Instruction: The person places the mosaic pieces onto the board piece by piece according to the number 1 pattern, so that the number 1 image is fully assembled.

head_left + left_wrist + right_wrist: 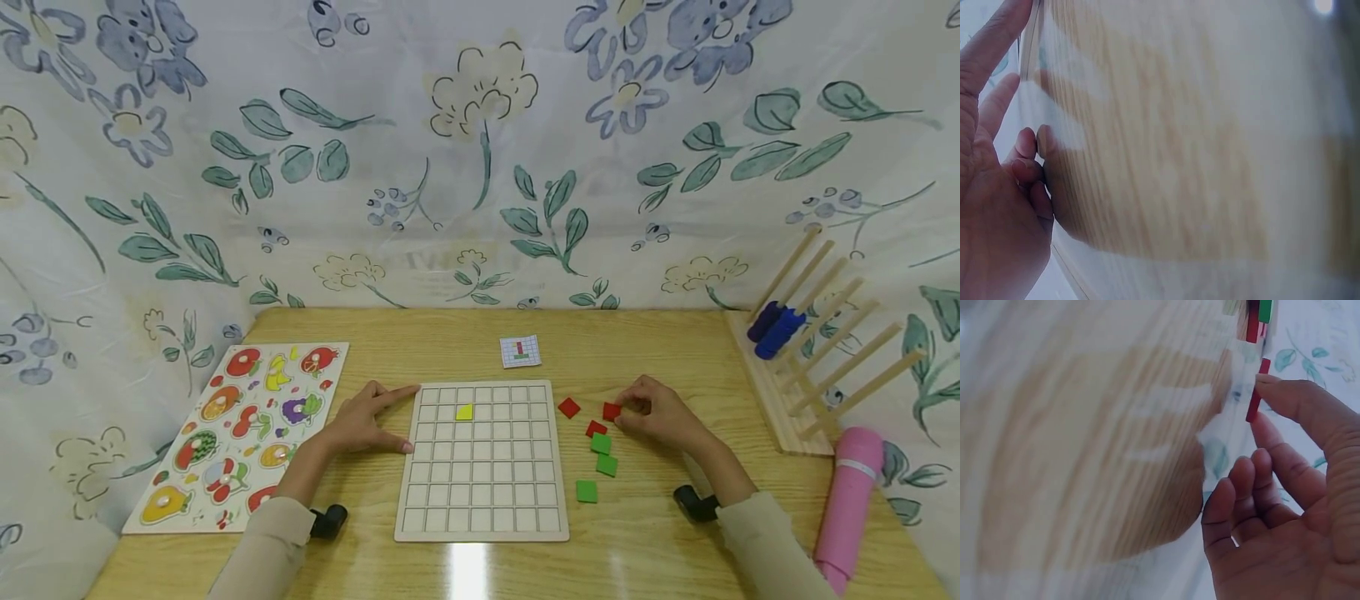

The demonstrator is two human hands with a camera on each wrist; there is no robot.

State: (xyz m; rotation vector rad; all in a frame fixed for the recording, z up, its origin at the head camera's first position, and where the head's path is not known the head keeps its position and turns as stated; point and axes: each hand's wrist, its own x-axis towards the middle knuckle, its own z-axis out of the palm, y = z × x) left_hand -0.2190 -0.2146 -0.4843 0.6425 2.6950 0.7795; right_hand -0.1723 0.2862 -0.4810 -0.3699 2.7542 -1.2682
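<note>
My left hand (362, 421) touches the left edge of a pale wooden grid board (480, 525), index finger at the top corner and thumb lower down. In the left wrist view the left hand (997, 187) has its other fingers folded against the table. A yellow tile (465, 412) with a cut corner sits in one of the board's upper cells. Right of the board, my right hand (656, 410) pinches a red square tile (1259, 390) between thumb and index finger. Near it lie a red tile (569, 407), another red tile (596, 428) and several green tiles (587, 492).
Behind the board lies a small pattern card (520, 351) with a coloured grid figure. A fruit puzzle board (247, 433) is at the left. To the right stand a wooden peg rack (795, 392) with blue pieces and a pink cylindrical object (851, 500). Floral cloth hangs behind the table.
</note>
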